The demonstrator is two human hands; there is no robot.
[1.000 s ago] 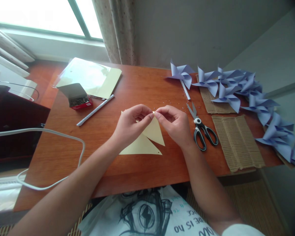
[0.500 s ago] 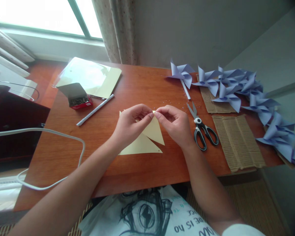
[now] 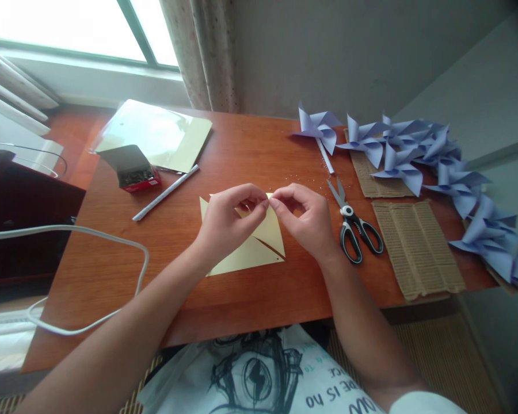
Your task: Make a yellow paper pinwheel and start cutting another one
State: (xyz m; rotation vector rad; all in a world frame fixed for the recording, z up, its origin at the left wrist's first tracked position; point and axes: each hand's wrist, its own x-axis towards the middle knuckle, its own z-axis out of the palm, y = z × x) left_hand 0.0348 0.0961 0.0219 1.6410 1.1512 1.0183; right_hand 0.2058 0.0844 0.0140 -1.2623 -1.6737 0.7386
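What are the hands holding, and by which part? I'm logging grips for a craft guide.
Both the left hand and right hand pinch the pale yellow paper at its upper corner flaps.

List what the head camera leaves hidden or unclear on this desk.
- Yellow paper: its middle and top corner, covered by the left hand and right hand.
- Whatever the fingertips pinch: too small to tell.
- Red box: contents dark, too small.
- Blue pinwheels: the row is cut off by the right edge.

The table [image 3: 259, 299] bears yellow paper [image 3: 250, 253], scissors [image 3: 354, 224], cardboard [image 3: 416, 247], pinwheels [image 3: 414, 155], a box [image 3: 133, 169], a stick [image 3: 166, 192].
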